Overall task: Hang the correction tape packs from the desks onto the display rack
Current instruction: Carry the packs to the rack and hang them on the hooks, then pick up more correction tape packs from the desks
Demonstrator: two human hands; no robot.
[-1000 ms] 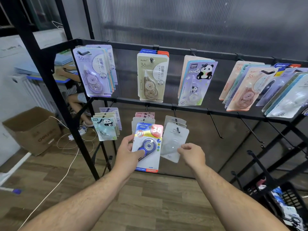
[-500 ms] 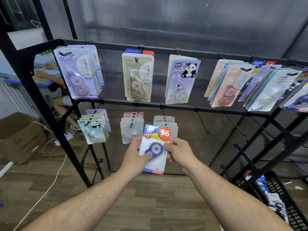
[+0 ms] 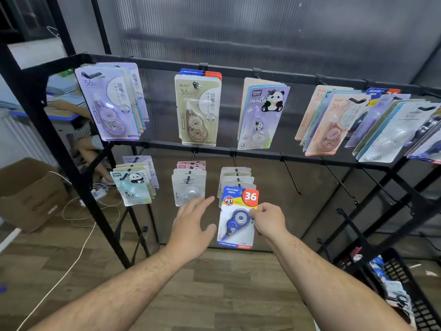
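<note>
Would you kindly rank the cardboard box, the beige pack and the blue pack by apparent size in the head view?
1. cardboard box, partly cut off
2. and 3. beige pack and blue pack look alike; differing distance from the camera makes ranking unsure.

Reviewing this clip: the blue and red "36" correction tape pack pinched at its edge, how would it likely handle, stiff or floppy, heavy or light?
The blue pack stays flat though the right hand pinches only one edge, so probably stiff card. It likely weighs little, since that pinch carries it. The glossy blister could be slippery.

Glossy plastic blister pack (image 3: 237,217); matt black metal rack (image 3: 238,152); wood-grain floor (image 3: 214,295); cardboard box (image 3: 31,194)
</note>
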